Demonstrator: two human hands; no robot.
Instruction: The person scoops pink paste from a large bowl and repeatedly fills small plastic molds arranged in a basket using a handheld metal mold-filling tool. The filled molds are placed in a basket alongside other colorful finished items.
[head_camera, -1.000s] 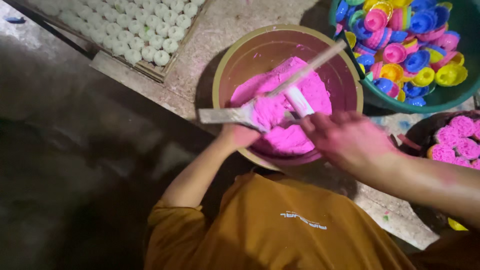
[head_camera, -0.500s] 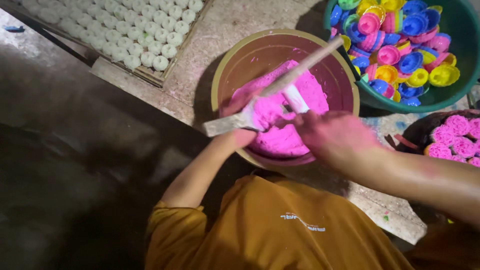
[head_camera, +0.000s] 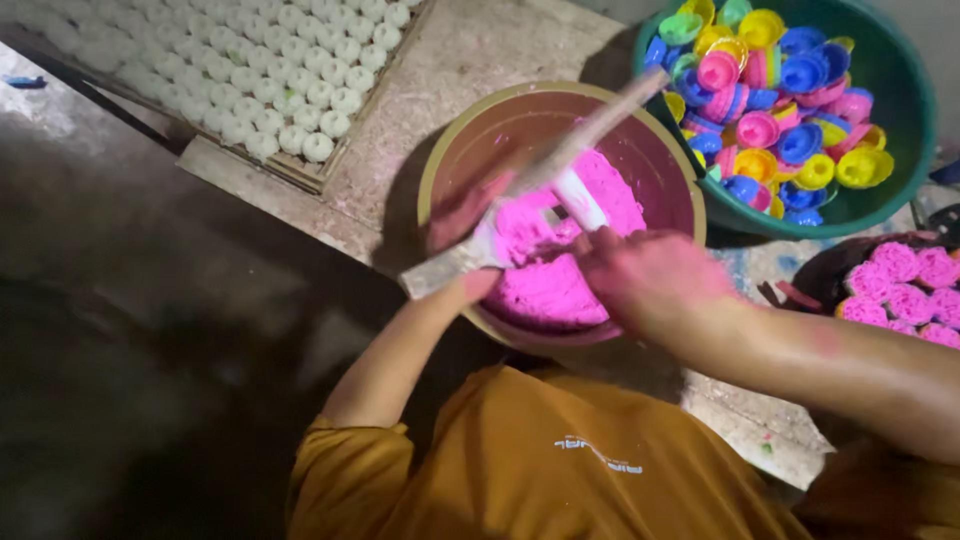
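Since half a second ago, both hands have shifted slightly toward 6 o'clock across the bowl, and the stick has swung with them.

Left hand (head_camera: 462, 232): at the 9 o'clock rim of the bowl (head_camera: 440, 165), fingers wrapped around the flat lower end of the stick (head_camera: 540, 175). The stick runs diagonally across the bowl toward 1 o'clock.

Right hand (head_camera: 650, 275): at 4 o'clock inside the bowl, fingers closed on a white tube (head_camera: 580, 200); the exact pinch cannot be told.

Pink paste (head_camera: 560, 260): fills the bowl's lower half. It looks soft, wet and sticky, likely heavy to stir, and it coats both hands, so any grip will be slippery. The stick looks stiff; hold it near its dry end.

Nearby: a green tub (head_camera: 900, 120) of coloured moulds at 2 o'clock, a tray of white pieces (head_camera: 270, 85) at 11 o'clock, pink moulded pieces (head_camera: 905, 285) at 3 o'clock.
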